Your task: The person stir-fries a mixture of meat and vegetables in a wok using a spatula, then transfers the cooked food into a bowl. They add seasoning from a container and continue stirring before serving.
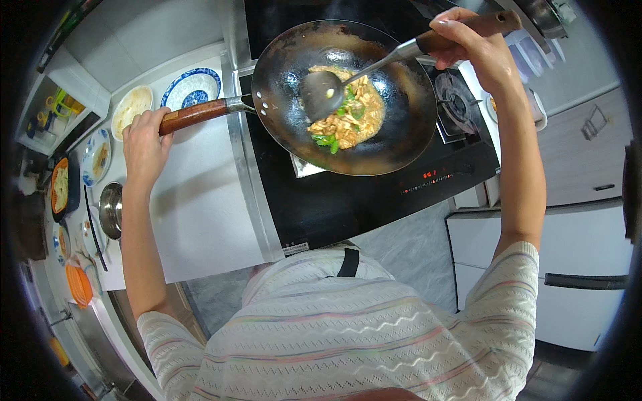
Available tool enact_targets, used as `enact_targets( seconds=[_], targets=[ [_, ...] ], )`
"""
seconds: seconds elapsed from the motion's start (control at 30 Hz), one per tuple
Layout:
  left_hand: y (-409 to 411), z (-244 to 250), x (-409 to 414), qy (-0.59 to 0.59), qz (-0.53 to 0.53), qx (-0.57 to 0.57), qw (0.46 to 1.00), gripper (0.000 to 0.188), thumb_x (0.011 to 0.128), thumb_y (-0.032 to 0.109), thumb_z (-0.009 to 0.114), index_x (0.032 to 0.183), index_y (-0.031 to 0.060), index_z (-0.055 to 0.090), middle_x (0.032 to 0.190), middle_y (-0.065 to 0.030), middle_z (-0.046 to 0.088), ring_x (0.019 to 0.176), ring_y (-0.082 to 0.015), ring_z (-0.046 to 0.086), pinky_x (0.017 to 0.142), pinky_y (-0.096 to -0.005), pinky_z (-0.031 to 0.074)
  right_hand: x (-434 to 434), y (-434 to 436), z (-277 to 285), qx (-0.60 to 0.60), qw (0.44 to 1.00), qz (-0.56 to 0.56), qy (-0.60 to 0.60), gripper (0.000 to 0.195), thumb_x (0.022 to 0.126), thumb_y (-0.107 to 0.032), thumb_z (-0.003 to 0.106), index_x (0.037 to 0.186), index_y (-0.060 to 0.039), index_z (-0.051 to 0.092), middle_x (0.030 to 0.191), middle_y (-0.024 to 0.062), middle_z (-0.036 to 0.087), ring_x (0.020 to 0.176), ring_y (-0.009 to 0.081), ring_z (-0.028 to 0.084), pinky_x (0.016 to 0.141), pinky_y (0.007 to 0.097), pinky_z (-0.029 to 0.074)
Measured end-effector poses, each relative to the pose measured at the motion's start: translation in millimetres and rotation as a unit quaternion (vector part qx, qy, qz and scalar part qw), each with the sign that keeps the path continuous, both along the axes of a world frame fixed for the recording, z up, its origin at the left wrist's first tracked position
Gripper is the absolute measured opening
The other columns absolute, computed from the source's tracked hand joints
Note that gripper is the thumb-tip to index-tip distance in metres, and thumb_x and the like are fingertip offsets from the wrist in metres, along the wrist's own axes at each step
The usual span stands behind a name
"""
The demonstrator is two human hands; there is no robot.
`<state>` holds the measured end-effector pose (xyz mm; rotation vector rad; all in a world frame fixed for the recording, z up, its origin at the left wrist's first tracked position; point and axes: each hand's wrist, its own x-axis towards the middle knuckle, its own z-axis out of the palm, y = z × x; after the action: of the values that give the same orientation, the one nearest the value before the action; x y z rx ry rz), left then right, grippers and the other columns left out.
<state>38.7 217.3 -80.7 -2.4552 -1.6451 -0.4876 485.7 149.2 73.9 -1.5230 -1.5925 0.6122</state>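
My left hand [145,143] is closed around the end of the wooden handle [195,116] of a dark wok [409,115]. The wok sits over a black glass cooktop [311,210]. In my right hand [474,45] is the wooden grip of a metal wok spatula [323,95], whose handle crosses the wok's right rim. Its broad blade lies on the left part of the food [368,120], pale brown sliced pieces in sauce with green pepper bits. The blade hides some of the food beneath it.
A blue-and-white plate [215,82] and a bowl with residue [143,95] stand behind my left hand. A steel bowl [111,210], dark chopsticks [93,225] and further dishes line the left counter. At the right is another burner [454,100]; red digits glow on the cooktop panel [426,183].
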Motion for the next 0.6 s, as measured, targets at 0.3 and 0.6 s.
enact_targets(
  seconds=[0.3, 0.6],
  targets=[
    [-5, -8, 3, 0.034, 0.053, 0.049, 0.997, 0.051, 0.07, 0.003, 0.068, 0.119, 0.0125, 0.056, 0.118, -0.0087, 0.054, 0.11, -0.0257, 0.049, 0.094, -0.0401, 0.036, 30, -24, 13, 0.011, 0.981, 0.188, -0.05, 0.026, 0.081, -0.03, 0.067, 0.089, -0.0055, 0.063, 0.077, 0.0085, 0.063, 0.058, 0.0158, 0.063, 0.057, 0.0243, 0.052],
    [-52, -11, -1, -0.005, 0.097, 0.146, 0.984, 0.057, 0.074, 0.003, 0.063, 0.128, 0.0155, 0.048, 0.132, -0.0116, 0.043, 0.12, -0.0298, 0.042, 0.098, -0.0428, 0.035, 84, -36, 9, 0.104, 0.993, 0.032, -0.049, 0.026, 0.082, -0.029, 0.065, 0.09, -0.0046, 0.062, 0.08, 0.0078, 0.062, 0.062, 0.0142, 0.062, 0.068, 0.0251, 0.05]
  ],
)
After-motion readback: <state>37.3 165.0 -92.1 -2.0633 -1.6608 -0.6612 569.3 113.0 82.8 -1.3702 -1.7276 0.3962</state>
